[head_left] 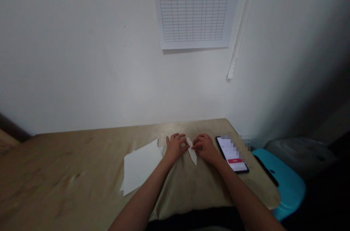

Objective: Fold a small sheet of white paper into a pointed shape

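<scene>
A narrow white piece of folded paper (pixel 193 155) lies between my hands, its pointed end towards me. From the left, my left hand (pixel 175 146) pinches its edge with thumb and index finger, the other fingers spread above the tabletop. On the opposite edge, my right hand (pixel 205 147) closes thumb and fingertips on the paper. Fine fold lines are too small to make out. Just left of my left forearm are several lined paper sheets (pixel 142 167), stacked unevenly, with a torn-looking upper corner.
A phone (pixel 232 154) with a lit screen rests right of my right hand. The table has a wrinkled tan cover (pixel 82 187) and meets a white wall (pixel 95 59). A printed grid sheet (pixel 194 16) hangs above. Beyond the right edge stands a turquoise plastic object (pixel 290 183).
</scene>
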The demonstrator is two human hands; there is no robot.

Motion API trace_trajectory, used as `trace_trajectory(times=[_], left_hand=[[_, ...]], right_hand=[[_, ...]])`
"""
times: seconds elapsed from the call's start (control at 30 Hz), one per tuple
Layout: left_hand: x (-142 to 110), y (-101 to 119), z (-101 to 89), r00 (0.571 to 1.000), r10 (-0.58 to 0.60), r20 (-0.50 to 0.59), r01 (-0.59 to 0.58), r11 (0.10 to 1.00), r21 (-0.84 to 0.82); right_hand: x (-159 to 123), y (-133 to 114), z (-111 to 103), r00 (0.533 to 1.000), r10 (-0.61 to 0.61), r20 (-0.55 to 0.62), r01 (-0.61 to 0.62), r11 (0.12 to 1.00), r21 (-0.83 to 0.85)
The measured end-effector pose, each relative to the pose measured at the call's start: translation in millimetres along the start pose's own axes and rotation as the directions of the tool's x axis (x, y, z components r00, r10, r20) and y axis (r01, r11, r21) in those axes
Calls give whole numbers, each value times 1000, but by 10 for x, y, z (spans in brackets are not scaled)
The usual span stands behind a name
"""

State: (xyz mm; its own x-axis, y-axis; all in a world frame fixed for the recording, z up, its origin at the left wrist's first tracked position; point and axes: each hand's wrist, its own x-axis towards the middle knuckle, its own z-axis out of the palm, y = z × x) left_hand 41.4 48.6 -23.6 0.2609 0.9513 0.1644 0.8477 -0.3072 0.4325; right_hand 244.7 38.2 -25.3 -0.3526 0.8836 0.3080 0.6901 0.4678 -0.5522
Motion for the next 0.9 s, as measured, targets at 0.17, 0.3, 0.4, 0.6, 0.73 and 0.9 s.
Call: trace_trajectory(times=[0.17, 0.3, 0.4, 0.6, 0.73, 0.9], left_hand=[[-35, -37, -47, 998, 13, 60, -12, 1000, -10], [-52, -56, -36, 997, 58, 46, -57, 998, -25], [-45, -69, -35, 993, 119, 25, -118, 992, -47], [-36, -127, -67, 984, 157, 83, -149, 984, -97], [-43, -137, -81, 983, 163, 80, -154, 982, -109], [-56, -102, -90, 981, 185, 53, -179, 980, -91]], right_hand=[[-8, -29, -38, 998, -4, 65, 4, 1000, -7], [-16, -50, -59, 996, 27, 90, -27, 1000, -7], [-19, -43, -61, 995, 39, 91, -39, 999, 6], [-12, -5, -60, 992, 56, 117, -60, 998, 36], [-11, 14, -60, 992, 52, 117, -57, 997, 45], [-9, 29, -57, 993, 33, 116, -38, 999, 38]])
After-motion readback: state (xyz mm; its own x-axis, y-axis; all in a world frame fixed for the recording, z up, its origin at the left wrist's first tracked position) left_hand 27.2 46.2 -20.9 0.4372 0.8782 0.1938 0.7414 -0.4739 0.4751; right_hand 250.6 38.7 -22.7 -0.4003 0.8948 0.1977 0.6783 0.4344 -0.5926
